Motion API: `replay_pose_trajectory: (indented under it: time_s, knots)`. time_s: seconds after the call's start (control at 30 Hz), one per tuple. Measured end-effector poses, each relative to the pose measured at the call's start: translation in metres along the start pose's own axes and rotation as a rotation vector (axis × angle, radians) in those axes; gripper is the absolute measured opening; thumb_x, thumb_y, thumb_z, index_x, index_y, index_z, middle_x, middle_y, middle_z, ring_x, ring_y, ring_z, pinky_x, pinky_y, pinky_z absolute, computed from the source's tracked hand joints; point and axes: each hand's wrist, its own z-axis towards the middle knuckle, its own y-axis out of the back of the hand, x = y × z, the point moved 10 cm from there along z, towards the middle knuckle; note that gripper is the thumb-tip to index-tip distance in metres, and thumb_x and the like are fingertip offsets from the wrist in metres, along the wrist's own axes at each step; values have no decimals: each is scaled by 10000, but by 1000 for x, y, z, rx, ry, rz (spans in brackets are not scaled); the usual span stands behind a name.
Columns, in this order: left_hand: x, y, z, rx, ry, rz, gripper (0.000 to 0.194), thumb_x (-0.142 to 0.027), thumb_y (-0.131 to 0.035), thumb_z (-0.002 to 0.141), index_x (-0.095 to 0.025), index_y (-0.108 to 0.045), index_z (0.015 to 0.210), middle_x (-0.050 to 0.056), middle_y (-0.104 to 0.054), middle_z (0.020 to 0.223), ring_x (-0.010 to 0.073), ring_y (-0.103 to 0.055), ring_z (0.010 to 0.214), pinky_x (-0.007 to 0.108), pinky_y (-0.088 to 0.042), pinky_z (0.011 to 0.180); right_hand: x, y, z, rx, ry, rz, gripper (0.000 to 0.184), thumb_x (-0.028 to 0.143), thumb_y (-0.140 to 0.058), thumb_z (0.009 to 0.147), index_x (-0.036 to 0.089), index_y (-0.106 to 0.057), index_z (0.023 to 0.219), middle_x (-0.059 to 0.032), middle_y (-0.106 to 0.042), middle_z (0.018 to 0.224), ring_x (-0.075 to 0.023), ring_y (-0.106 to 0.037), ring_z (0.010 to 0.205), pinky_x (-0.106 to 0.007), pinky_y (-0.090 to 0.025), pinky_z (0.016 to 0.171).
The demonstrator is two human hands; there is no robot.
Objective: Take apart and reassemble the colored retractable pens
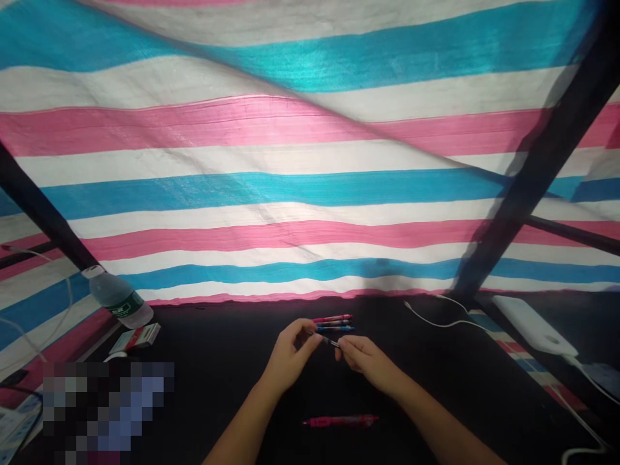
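Note:
Over the middle of the black table, my left hand and my right hand face each other, both closed. Between them runs a slim dark pen, pinched at one end by the left fingers and at the other by the right. Its ends are hidden in the fingers. Just beyond my left hand lie several pens in a row, among them a red pen and a blue pen. A pinkish-red pen rests crosswise nearer to me, apart from both hands.
At the left, a clear bottle with a green label leans beside a small box. A white power strip or adapter and white cables lie at the right. A striped sheet hangs behind the table, between dark frame posts.

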Motion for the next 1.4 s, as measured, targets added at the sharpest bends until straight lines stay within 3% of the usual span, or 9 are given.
replay_pose_trajectory:
  time_s: [0.1, 0.2, 0.37, 0.53, 0.63, 0.7, 0.87, 0.97, 1.4]
  knots:
    - [-7, -4, -1, 34, -59, -48, 307, -346, -746, 871, -213, -721, 1147, 68, -750, 1054, 223, -684, 935, 321, -525, 834, -3, 0, 1, 20, -10, 39, 550, 687, -559, 950, 171, -677, 801, 91, -316, 510, -100, -210, 465, -264, -155, 462]
    - [-4, -3, 0, 30, -43, 40, 157, -340, -736, 885, -209, -764, 969, 38, -745, 905, 201, -664, 828, 296, -499, 761, 1, 2, 0, 20, 20, -11, 545, 675, -551, 960, 170, -689, 811, 77, -346, 526, -107, -252, 483, -265, -182, 481]
    - [-2, 0, -1, 44, 6, 211, 317, -434, -657, 950, -178, -717, 774, 0, -648, 680, 163, -577, 643, 270, -415, 605, 14, 2, -5, 8, 66, -199, 539, 657, -513, 990, 174, -701, 843, 53, -381, 581, -125, -325, 539, -270, -231, 521]
    - [-36, -4, -8, 75, -277, 403, 257, -356, -734, 923, -237, -702, 1148, 48, -734, 1062, 222, -642, 973, 334, -459, 862, 24, 4, -6, -15, 110, -342, 461, 587, -530, 1006, 188, -704, 853, 29, -474, 638, -151, -416, 609, -280, -308, 586]
    - [-42, -12, -10, 148, -335, 529, 124, -340, -652, 990, -241, -726, 990, 25, -755, 946, 203, -652, 886, 350, -431, 843, 29, 4, -6, -18, 146, -381, 412, 530, -539, 1017, 192, -717, 863, -3, -595, 731, -186, -516, 709, -302, -379, 675]
    - [-39, -13, -10, 160, -310, 590, 224, -360, -584, 1028, -231, -724, 910, 19, -745, 850, 198, -651, 818, 358, -421, 809, 31, 4, -6, -24, 147, -385, 383, 510, -558, 1013, 192, -723, 877, -17, -638, 770, -203, -549, 744, -311, -400, 700]
    - [-43, -18, -13, 148, -408, 662, 282, -382, -688, 964, -235, -673, 1204, 63, -748, 1076, 243, -658, 966, 378, -434, 848, 31, 3, -6, -30, 143, -384, 336, 472, -593, 1001, 191, -732, 879, -16, -664, 787, -203, -571, 749, -301, -414, 695]
    - [-45, -26, -16, 169, -480, 693, 136, -304, -634, 1002, -220, -684, 1096, 46, -752, 989, 218, -662, 882, 371, -426, 815, 32, 2, -7, -26, 146, -385, 317, 444, -594, 1005, 185, -746, 904, -12, -679, 788, -199, -590, 750, -292, -427, 700]
    - [-33, -38, -15, 243, -407, 768, 108, -217, -544, 1030, -197, -650, 1019, 33, -763, 920, 205, -667, 770, 374, -392, 782, 33, 8, -8, -92, 185, -458, 188, 360, -657, 970, 213, -774, 980, -33, -749, 884, -226, -664, 819, -308, -479, 750]
